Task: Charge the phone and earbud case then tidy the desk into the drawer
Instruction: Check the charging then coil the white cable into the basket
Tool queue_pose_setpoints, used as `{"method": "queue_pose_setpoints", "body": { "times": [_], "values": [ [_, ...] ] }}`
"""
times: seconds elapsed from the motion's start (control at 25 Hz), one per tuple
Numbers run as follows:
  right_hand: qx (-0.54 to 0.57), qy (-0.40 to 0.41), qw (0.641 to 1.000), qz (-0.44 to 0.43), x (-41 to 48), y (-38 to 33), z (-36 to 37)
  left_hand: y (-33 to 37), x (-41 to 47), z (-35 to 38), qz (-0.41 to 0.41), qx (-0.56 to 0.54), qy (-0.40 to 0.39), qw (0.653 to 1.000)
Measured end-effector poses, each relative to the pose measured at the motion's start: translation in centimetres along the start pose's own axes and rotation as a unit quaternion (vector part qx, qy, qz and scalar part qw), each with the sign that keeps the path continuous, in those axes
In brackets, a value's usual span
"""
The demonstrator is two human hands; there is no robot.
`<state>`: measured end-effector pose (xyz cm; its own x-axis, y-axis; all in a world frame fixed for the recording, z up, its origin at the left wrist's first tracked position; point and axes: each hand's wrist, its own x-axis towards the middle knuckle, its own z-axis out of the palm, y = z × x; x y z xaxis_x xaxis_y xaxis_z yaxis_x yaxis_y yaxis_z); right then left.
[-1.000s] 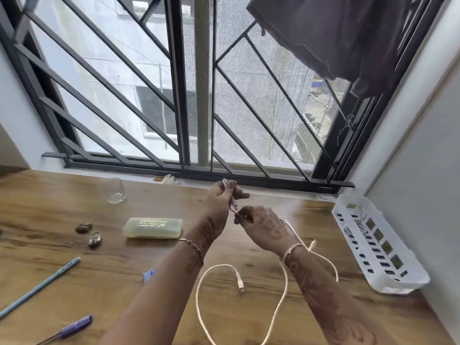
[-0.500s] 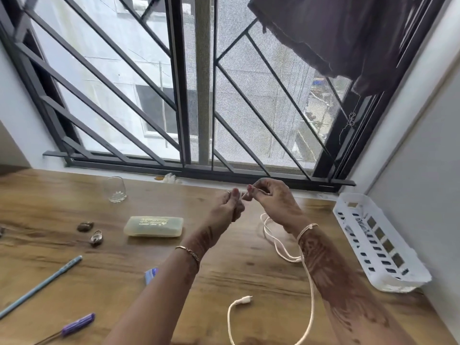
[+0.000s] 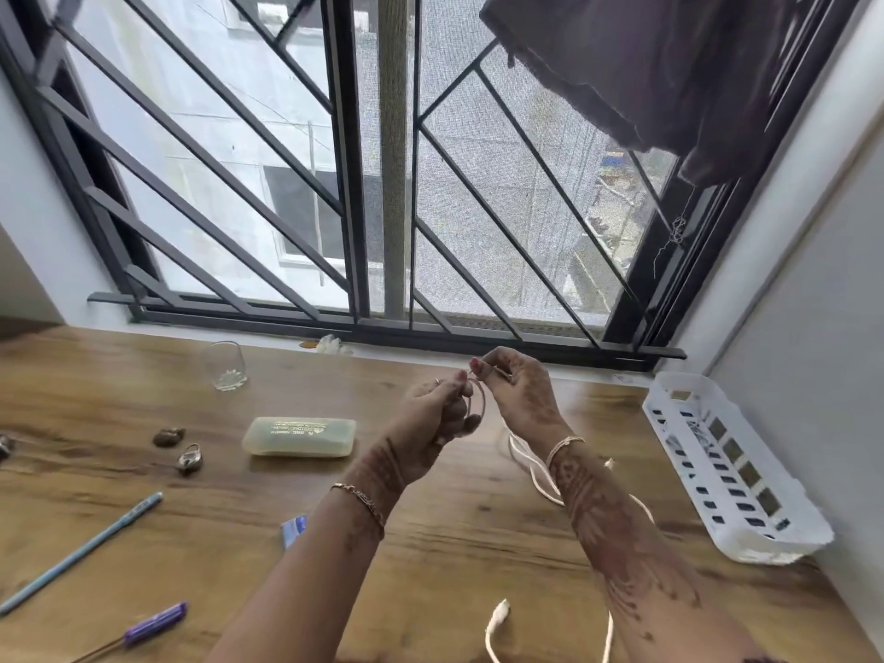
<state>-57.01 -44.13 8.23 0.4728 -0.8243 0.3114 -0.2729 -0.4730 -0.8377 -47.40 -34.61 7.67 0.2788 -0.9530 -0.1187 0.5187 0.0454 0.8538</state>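
Both my hands are raised over the middle of the wooden desk [image 3: 454, 557], close together. My left hand [image 3: 437, 413] grips a small loop of the white charging cable [image 3: 531, 466] in curled fingers. My right hand [image 3: 519, 392] pinches the cable just beside it. The rest of the cable hangs down past my right wrist to the desk, and its free plug end [image 3: 500, 614] lies near the front edge. No phone or earbud case is in view.
A pale translucent case [image 3: 300, 436] lies left of my hands. A glass [image 3: 224, 366] stands near the window. Two small metal pieces [image 3: 179, 449], a blue pen [image 3: 81, 550], a purple-handled tool [image 3: 153, 629] and a blue scrap [image 3: 292, 528] lie left. A white slotted basket [image 3: 732, 471] sits right.
My right hand has moved up and away from me, level with my left. The cable has been drawn up, and its loose loop on the desk has shrunk toward the front edge.
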Motion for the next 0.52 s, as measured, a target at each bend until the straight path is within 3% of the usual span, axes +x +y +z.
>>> {"method": "queue_pose_setpoints", "body": {
  "times": [0.32, 0.52],
  "values": [
    [-0.020, 0.005, 0.999, 0.024, -0.3, 0.7, 0.3, 0.8, -0.2, 0.8, 0.015, -0.108, -0.034, 0.993],
    [-0.093, -0.099, 0.987, 0.083, -3.1, -0.3, 0.2, 1.5, 0.9, 0.3, 0.056, -0.162, -0.026, 0.985]
  ]
}}
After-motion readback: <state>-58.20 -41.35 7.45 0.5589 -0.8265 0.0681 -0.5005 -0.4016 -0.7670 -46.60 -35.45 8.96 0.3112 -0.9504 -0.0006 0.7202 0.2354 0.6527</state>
